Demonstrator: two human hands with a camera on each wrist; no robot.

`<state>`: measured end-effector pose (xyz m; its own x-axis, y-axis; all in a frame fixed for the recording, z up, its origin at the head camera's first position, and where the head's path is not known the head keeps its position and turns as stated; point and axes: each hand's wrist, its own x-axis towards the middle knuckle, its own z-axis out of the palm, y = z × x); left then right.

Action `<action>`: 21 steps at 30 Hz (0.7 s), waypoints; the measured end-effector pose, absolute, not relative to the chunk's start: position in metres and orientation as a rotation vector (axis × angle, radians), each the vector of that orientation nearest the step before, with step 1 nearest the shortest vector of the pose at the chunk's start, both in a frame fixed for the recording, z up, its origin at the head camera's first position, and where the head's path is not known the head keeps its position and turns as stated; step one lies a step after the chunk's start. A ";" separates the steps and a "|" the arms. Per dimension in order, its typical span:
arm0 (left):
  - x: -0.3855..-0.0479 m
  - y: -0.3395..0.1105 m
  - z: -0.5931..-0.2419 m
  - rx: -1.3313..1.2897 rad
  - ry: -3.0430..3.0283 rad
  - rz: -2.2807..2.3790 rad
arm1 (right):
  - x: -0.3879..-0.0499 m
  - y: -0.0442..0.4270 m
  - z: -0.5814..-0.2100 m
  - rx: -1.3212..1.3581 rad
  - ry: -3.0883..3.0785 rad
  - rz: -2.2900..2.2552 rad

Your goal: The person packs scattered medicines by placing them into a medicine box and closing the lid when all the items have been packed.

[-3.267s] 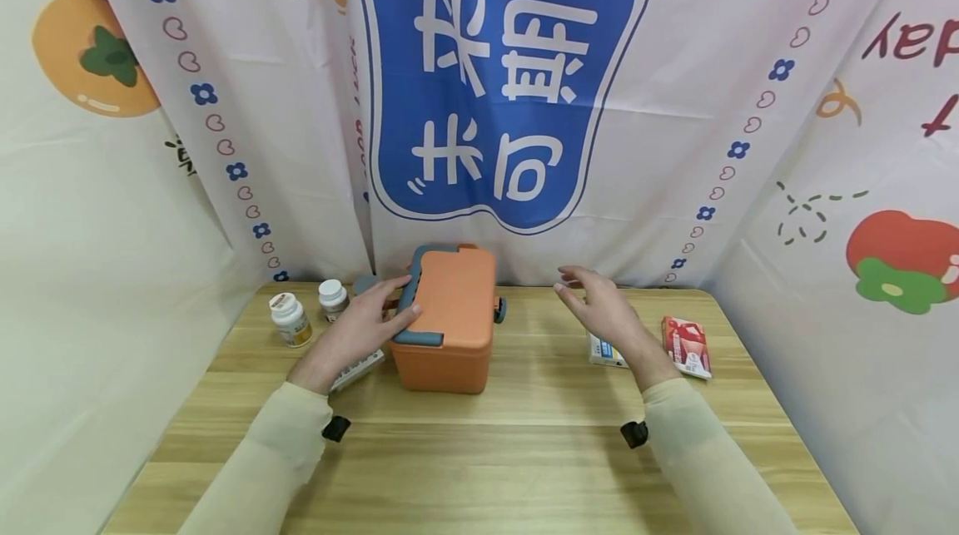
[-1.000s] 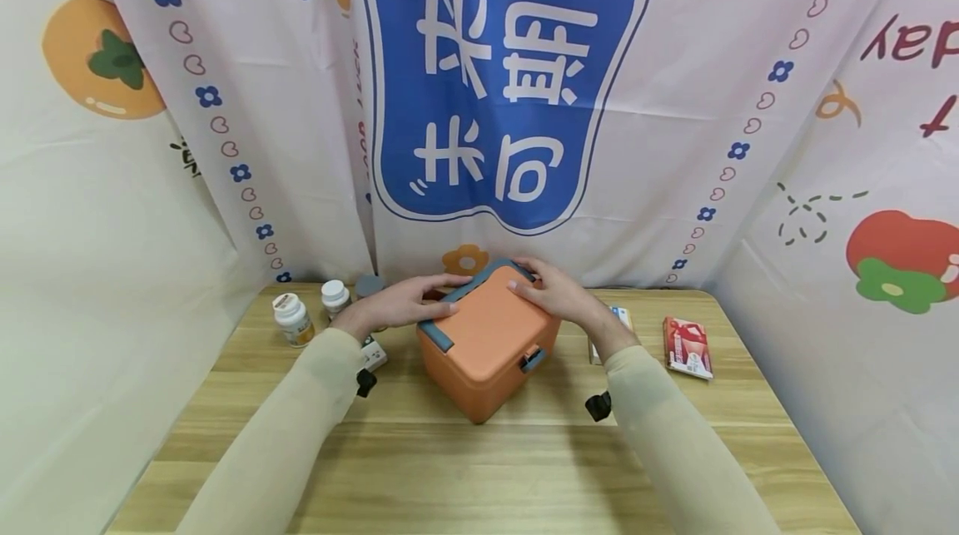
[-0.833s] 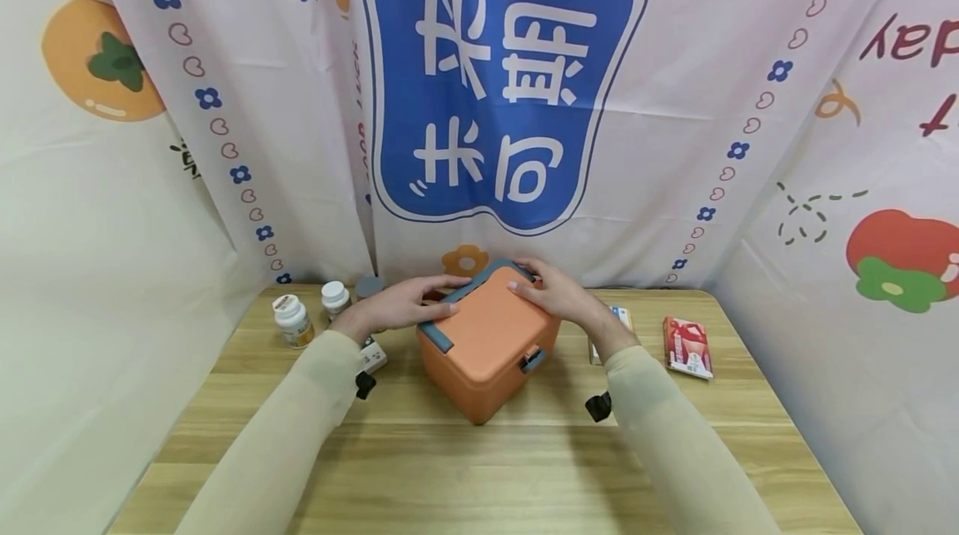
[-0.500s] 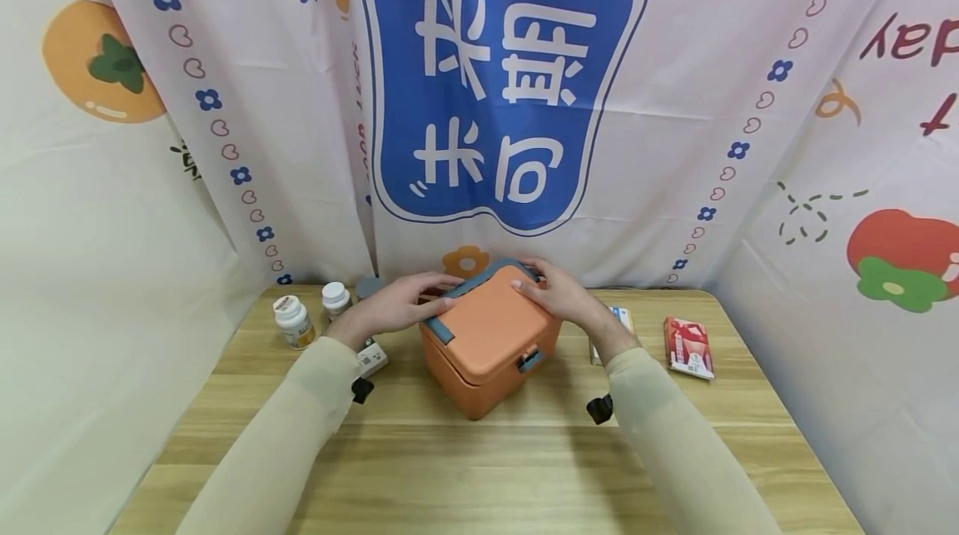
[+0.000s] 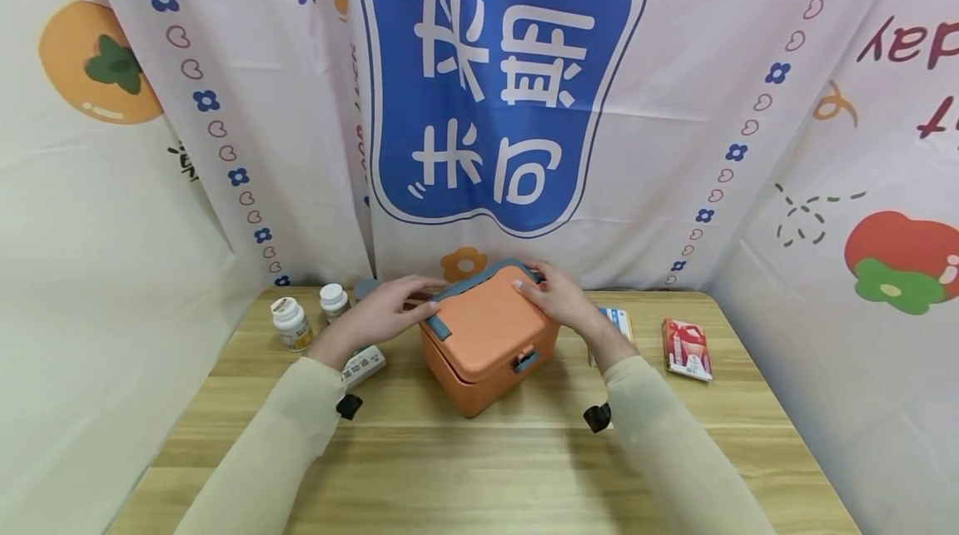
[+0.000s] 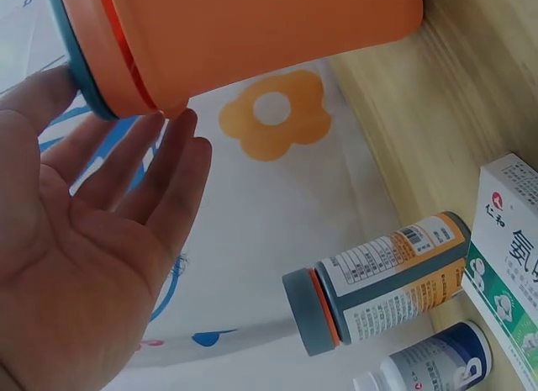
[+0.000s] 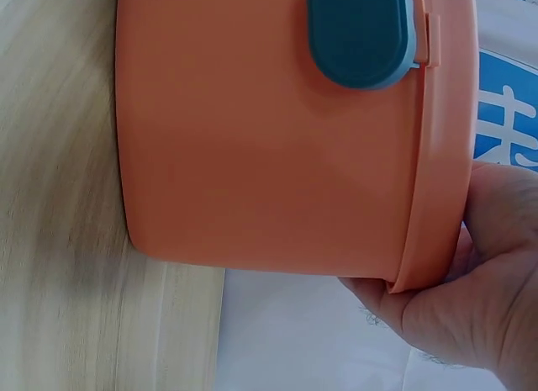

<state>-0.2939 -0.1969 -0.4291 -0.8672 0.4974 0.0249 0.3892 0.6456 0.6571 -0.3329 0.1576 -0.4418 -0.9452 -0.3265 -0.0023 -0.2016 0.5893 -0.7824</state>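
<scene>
An orange box (image 5: 490, 323) with a blue-grey handle stands turned at an angle on the table, its lid on. A thin gap shows between lid and body at the left side. My left hand (image 5: 378, 314) is at the back left corner; in the left wrist view that hand (image 6: 92, 248) has its fingers extended, thumb against the lid's rim and fingertips close to the seam. The right hand (image 5: 563, 300) grips the opposite corner, thumb on the lid. The right wrist view shows the hand (image 7: 483, 303) round the lid's edge and a teal latch (image 7: 357, 38) on the box.
Two white bottles (image 5: 290, 324) and a grey-capped bottle (image 6: 387, 282) stand at the back left, beside a white and green carton (image 5: 363, 366). On the right lie a blue and white carton (image 5: 618, 322), partly behind my right arm, and a red packet (image 5: 686, 349). A curtain hangs behind.
Since the earliest frame the box has turned and shifted right and nearer, and my right hand has taken hold of it. Lately my left hand has moved slightly left, and the lid's gap has appeared.
</scene>
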 end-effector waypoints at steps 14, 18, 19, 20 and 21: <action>-0.266 -0.192 -0.432 0.659 2.796 1.029 | -0.330 0.158 -0.436 -0.441 2.700 -1.240; -0.262 -0.185 -0.437 0.592 2.808 1.083 | -0.330 0.159 -0.435 -0.457 2.720 -1.222; -0.261 -0.184 -0.438 0.585 2.817 1.091 | -0.330 0.160 -0.435 -0.461 2.725 -1.219; -0.261 -0.183 -0.440 0.579 2.824 1.098 | -0.330 0.160 -0.435 -0.461 2.727 -1.215; -0.260 -0.182 -0.441 0.578 2.833 1.103 | -0.330 0.161 -0.435 -0.460 2.728 -1.213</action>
